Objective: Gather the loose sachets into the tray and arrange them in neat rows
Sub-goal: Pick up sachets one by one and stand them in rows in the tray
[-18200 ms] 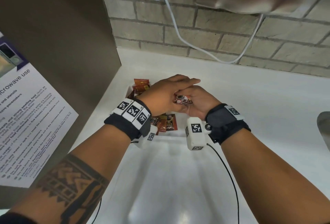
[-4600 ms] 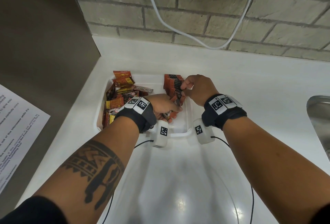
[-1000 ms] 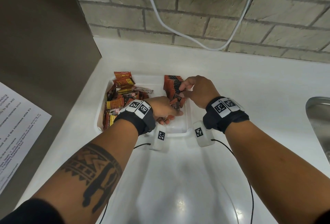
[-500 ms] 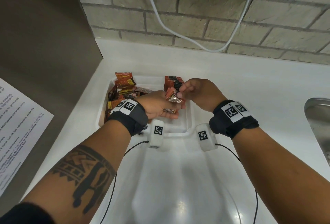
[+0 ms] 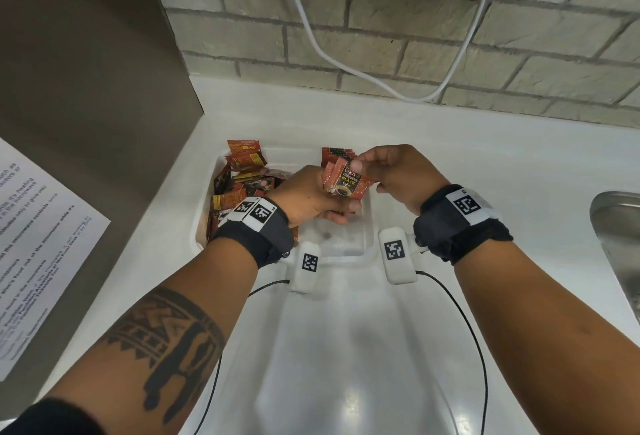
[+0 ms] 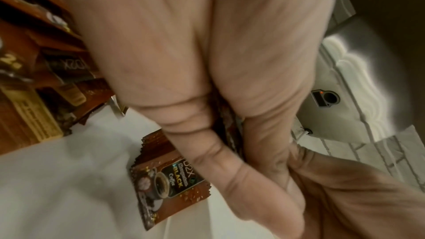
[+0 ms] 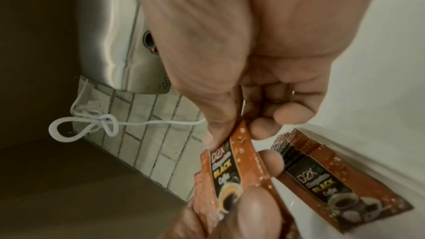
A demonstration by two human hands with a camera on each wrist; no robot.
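Head view: white counter (image 5: 450, 164), brick wall (image 5: 381, 43)

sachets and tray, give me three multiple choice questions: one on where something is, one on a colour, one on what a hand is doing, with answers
1. Where is the loose heap of sachets in the tray?
A. along its left side
B. outside it, on the counter
C. in the sink

2. What colour is the word BLACK on the held sachet?
A. white
B. yellow
C. blue

3. What is the right hand doing?
A. lying flat on the counter
B. hanging idle with nothing in it
C. pinching the held sachet by its upper edge

Answers:
1 A: the head view shows the jumble against the tray's left wall.
2 B: the right wrist view shows yellow lettering on the dark label.
3 C: thumb and fingertip close on the sachet's edge, while the left hand grips a small bunch below it.
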